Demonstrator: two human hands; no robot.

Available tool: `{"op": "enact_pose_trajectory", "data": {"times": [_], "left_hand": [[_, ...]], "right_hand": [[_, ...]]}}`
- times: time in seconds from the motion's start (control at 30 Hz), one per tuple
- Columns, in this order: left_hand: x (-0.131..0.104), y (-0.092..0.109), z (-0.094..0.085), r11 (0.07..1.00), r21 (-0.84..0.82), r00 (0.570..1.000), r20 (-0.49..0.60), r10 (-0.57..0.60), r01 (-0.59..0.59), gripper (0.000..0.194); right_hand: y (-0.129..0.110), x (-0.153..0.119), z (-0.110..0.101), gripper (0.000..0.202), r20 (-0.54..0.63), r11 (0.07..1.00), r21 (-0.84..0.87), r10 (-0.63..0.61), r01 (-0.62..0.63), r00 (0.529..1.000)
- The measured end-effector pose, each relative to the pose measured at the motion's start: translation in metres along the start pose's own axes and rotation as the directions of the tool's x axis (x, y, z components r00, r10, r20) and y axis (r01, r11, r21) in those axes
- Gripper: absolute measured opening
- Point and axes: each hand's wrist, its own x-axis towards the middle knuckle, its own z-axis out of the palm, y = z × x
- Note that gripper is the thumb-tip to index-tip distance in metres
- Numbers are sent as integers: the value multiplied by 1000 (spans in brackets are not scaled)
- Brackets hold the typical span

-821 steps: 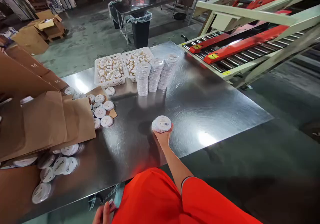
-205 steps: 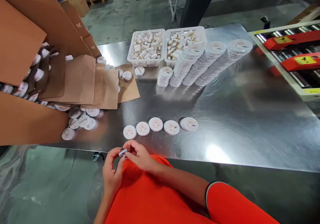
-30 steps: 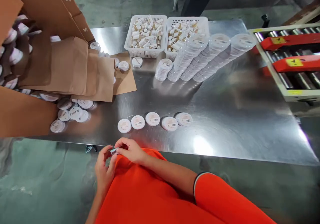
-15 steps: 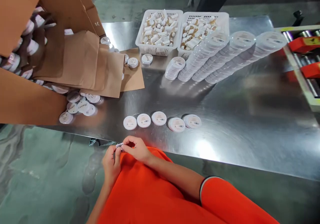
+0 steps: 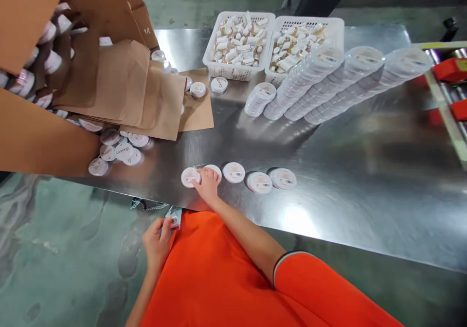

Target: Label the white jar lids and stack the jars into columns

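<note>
My left hand (image 5: 156, 242) is closed at the table's front edge, thumb and fingers pinching a strip of printed labels (image 5: 175, 218). My right hand (image 5: 208, 187) reaches over the table to the left end of a row of flat round white containers. Its thumb and index finger are bent together at the right side of the leftmost container (image 5: 188, 177). Whatever lies between those fingertips is too small to make out. The other fingers cover part of the second container (image 5: 215, 169). Further right, the third container (image 5: 234, 172) and others show barcode labels on top.
Tall stacks of round containers (image 5: 324, 79) stand at the back right. Behind them are white baskets (image 5: 237, 74) of small bottles. A cardboard box (image 5: 40, 137) with brown sheets and loose containers fills the left. A rack (image 5: 441, 103) with red parts stands at the right.
My right hand has left the label strip and moved up to the leftmost container. My left hand has kept the strip, more of which shows, and has dropped slightly lower.
</note>
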Motion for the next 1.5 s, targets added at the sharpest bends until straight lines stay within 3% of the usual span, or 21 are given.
{"op": "enact_pose_trajectory", "data": {"times": [0.07,0.13,0.23,0.37,0.43,0.5,0.6,0.67,0.73,1.0,1.5], "left_hand": [[-2,-2,-1,1000,-6,1000,0,-6,6,41],[-4,-5,-3,1000,2,1000,-4,-5,5,41],[-5,-7,-5,1000,20,1000,-20,3,-3,42],[-5,-9,-6,999,32,1000,-31,-2,3,42],[-5,-9,-5,1000,30,1000,-27,-7,8,41],[-5,-8,-5,1000,17,1000,-21,-7,7,40],[-5,-7,-4,1000,0,1000,-9,-9,9,40],[-4,-6,-4,1000,2,1000,-2,-8,8,39],[-4,-7,-4,1000,10,1000,3,2,-2,39],[-5,-10,-3,1000,6,1000,6,4,-4,39],[-9,-17,-2,1000,6,1000,13,-6,6,40]], "right_hand": [[2,4,12,65,46,980,-106,-164,168,985],[3,7,19,79,115,946,-159,-266,282,957],[7,13,21,89,180,922,-179,-313,344,932],[15,19,18,95,183,907,-143,-369,396,911],[17,20,15,90,138,911,-88,-389,402,911],[18,18,11,64,57,927,-24,-372,374,926],[20,17,5,21,-46,981,37,-188,190,981],[20,16,4,19,-22,998,52,-34,35,999],[21,16,5,17,45,999,39,29,-31,999],[15,19,10,18,113,999,-33,12,-9,994],[11,16,15,24,49,981,-171,-81,88,995]]}}
